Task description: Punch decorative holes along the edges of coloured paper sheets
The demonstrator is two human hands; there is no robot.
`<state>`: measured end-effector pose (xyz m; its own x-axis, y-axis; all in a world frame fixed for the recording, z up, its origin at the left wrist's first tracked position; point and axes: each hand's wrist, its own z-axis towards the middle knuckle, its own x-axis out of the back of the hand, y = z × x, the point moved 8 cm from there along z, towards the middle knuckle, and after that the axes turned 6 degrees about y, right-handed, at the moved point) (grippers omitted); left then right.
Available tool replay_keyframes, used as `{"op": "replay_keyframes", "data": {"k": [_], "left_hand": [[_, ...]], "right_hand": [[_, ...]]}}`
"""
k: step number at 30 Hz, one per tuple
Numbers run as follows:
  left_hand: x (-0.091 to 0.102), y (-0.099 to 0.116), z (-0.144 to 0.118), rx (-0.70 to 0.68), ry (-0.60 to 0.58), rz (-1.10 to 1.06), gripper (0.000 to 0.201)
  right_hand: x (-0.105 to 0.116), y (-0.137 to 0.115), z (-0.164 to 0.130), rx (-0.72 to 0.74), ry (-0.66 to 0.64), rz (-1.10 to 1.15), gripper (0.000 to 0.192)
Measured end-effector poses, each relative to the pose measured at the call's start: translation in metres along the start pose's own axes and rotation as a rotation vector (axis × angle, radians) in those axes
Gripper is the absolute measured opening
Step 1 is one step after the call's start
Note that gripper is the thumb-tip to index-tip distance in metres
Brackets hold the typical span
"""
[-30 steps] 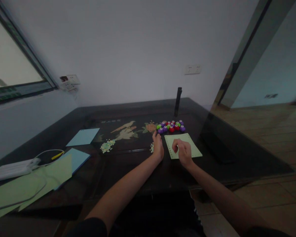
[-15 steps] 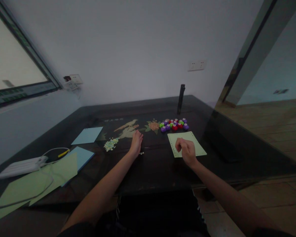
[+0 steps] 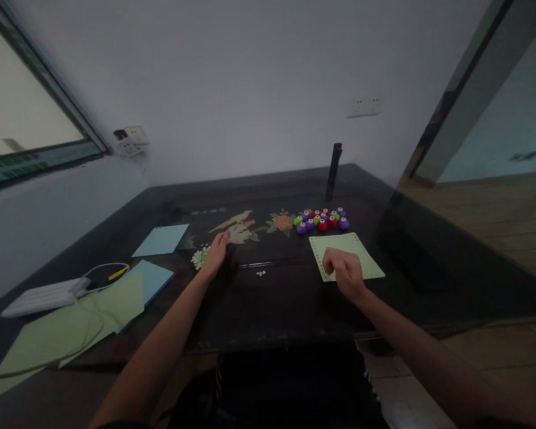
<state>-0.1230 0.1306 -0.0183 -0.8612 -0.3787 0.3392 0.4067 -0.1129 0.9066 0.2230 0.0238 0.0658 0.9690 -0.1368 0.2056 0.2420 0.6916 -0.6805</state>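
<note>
My left hand (image 3: 217, 253) is beside a pile of small pale green and white pieces (image 3: 199, 257), covering its right edge. Its fingers are stretched out close together, and I see nothing in them. A few more small pale pieces (image 3: 261, 273) lie on the dark table to the right of it. My right hand (image 3: 346, 273) is curled into a fist over the lower left of a pale green sheet (image 3: 361, 253) with small marks along its edges. Whatever the curled fingers may hold is hidden.
Behind the sheet sits a cluster of purple, red and green eye-like balls (image 3: 322, 225). A black upright object (image 3: 333, 171) stands farther back. Blue sheet (image 3: 161, 240), green paper (image 3: 98, 304) and a white power strip (image 3: 42, 298) with its cable lie at left.
My left hand has moved left, from near the few loose pieces to the pile, uncovering those pieces. My right hand stays curled over the sheet. The view has shifted slightly.
</note>
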Motion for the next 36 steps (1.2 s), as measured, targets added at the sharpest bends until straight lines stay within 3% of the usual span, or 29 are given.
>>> {"op": "replay_keyframes", "data": {"k": [2,5,9,13,16,18,21,24,27,30,36], "left_hand": [[0.002,0.018,-0.006,-0.086,-0.006,0.143,0.031],[-0.008,0.061,-0.024,-0.254,-0.018,0.124,0.028],[-0.059,0.103,-0.067,-0.319,-0.237,-0.041,0.026],[-0.116,0.112,-0.107,-0.227,-0.439,-0.225,0.026],[-0.136,0.109,-0.115,-0.212,-0.483,-0.274,0.022],[-0.133,0.101,-0.108,-0.179,-0.463,-0.269,0.023],[-0.113,0.089,-0.093,-0.158,-0.44,-0.234,0.025],[-0.086,0.075,-0.078,-0.206,-0.472,-0.101,0.027],[-0.049,0.06,-0.06,-0.289,-0.387,0.04,0.025],[-0.022,0.047,-0.044,-0.294,-0.375,0.041,0.025],[-0.007,0.034,-0.027,-0.205,-0.389,-0.015,0.022]], "right_hand": [[-0.002,0.0,0.0,0.001,-0.015,-0.005,0.046],[-0.005,0.002,-0.001,0.0,-0.044,-0.018,0.045],[-0.007,0.004,-0.002,0.005,-0.07,-0.041,0.044],[-0.009,0.002,-0.002,0.014,-0.093,-0.073,0.044],[-0.009,0.001,-0.001,0.009,-0.099,-0.093,0.044],[-0.008,0.001,-0.001,0.002,-0.099,-0.1,0.044],[-0.007,0.001,-0.001,-0.002,-0.105,-0.107,0.043],[-0.007,-0.001,0.0,0.012,-0.107,-0.109,0.043],[-0.008,-0.002,-0.001,0.029,-0.111,-0.108,0.043],[-0.009,-0.002,-0.001,0.039,-0.12,-0.111,0.043],[-0.012,0.004,-0.003,0.029,-0.14,-0.14,0.044]]}}
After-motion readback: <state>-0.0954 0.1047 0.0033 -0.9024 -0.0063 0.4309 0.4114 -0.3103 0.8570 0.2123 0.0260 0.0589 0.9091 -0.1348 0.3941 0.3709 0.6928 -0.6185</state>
